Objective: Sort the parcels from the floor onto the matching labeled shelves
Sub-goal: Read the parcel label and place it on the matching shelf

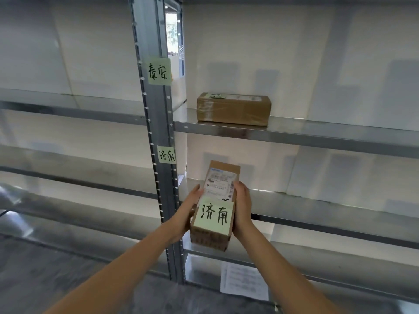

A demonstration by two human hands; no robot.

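Observation:
I hold a narrow cardboard parcel [221,177] between both hands, its far end reaching over the front edge of the middle shelf [317,220]. A green note on its near end reads 济南, and a white shipping label covers its top. My left hand [189,209] grips its left side and my right hand [243,205] grips its right side. On the upright post, a green label 济南 [167,154] marks this shelf level. Higher up, a green label 泰安 [158,71] marks the upper shelf [317,134], where a taped brown parcel [233,108] lies.
A grey steel upright [158,123] stands just left of the parcel. More metal shelves run off to the left [68,109]. A white printed sheet [244,281] lies on the bottom shelf below my hands. White wall panels back the shelves.

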